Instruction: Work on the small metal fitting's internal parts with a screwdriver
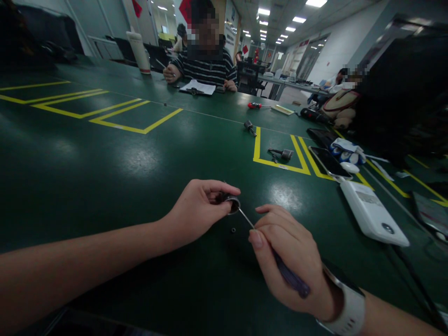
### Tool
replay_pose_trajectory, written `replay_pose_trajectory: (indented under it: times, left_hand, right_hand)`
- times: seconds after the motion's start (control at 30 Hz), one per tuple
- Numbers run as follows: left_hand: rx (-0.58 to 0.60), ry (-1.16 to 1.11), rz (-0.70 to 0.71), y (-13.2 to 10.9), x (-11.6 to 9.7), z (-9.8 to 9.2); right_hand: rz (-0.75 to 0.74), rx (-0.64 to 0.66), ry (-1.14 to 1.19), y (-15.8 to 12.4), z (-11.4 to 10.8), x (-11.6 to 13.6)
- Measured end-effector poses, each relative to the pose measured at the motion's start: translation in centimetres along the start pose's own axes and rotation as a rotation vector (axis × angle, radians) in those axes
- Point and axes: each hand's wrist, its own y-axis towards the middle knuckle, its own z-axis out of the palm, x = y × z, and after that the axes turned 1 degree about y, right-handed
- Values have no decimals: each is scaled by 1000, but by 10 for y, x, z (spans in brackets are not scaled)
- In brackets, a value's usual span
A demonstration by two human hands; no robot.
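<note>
A hollow metal part [235,201] is clamped in the left hand [196,212] above the green table [84,186]. At its open mouth, a screwdriver [293,280] is held, gripped by the right hand [292,245]; tip depth cannot be determined.

The left hand [198,210] hides much of the metal cup [238,203], and the tip of the driver [247,219] is unclear at its rim. The right hand [297,249] partly covers the handle [291,279]. The speck [233,230] between them is too small to identify.
</note>
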Motion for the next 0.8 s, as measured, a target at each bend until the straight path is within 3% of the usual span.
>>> replay_pose_trajectory:
  times: [0.13,0.2,0.33,0.47,0.63,0.8]
  left_hand:
    - [-35,-38,-34,5,-5,-6]
    - [-61,-102,-41,8,-7,-10]
    - [-45,-205,-63,12,-10,-15]
    - [-20,-281,-72,13,-9,-16]
    - [3,-429,-78,12,-10,-15]
    - [-6,-526,-98,12,-13,-14]
  right_hand:
    - [384,-153,396,3,-2,-11]
    - [615,-153,587,5,-2,-20]
    - [796,-160,735,6,3,-33]
    - [789,-128,702,3,6,-36]
    - [696,-6,470,6,1,-25]
    - [304,104,66,5,-3,-5]
